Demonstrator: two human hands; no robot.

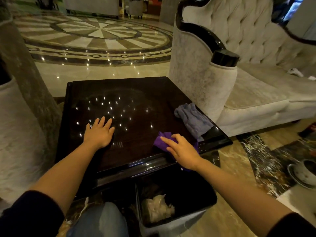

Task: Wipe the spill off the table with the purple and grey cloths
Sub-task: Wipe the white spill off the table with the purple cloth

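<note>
A dark glossy square table fills the middle of the view. My right hand presses on a purple cloth at the table's near right corner, part of the cloth hanging over the front edge. A grey cloth lies crumpled along the right edge, beyond the purple one. My left hand rests flat on the tabletop at the near left, fingers spread, holding nothing. Faint smear rings show on the far half of the top; no clear puddle is visible.
A black bin with crumpled paper inside stands below the table's front edge, beside my knee. A tufted pale sofa stands right of the table, an upholstered chair left. A cup on a saucer sits on the floor at right.
</note>
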